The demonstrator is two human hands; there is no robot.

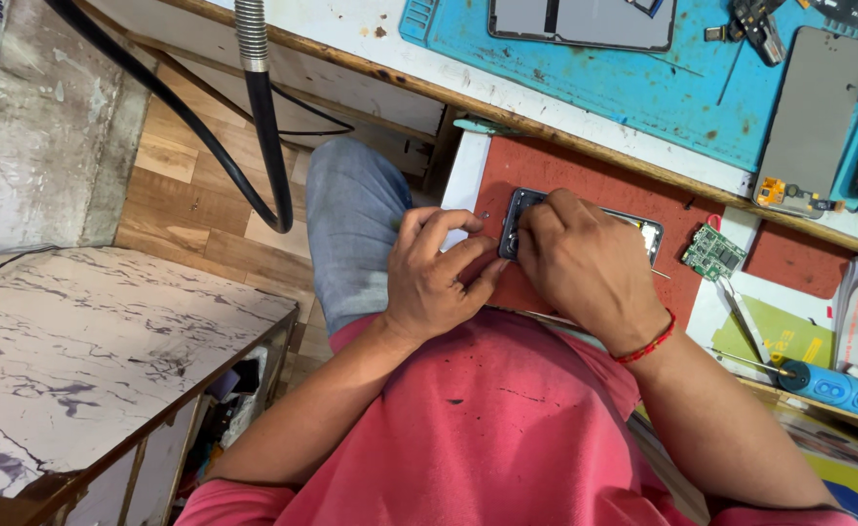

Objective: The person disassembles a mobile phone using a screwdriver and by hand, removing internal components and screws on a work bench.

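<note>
An opened phone body (585, 226), a flat dark rectangle with a grey metal rim, lies face-open on a red mat, its long side running roughly parallel to the bench edge. Most of its middle is covered, so only the left end and a strip at the right end show. What looks like bare internal framing appears at the right end, though the view is too small to be sure.

Bright, even, diffuse light; soft shadows only. Mild glare on white bench edge (468, 175). Sharp at centre; slight wide-angle stretch and softness toward corners.
</note>
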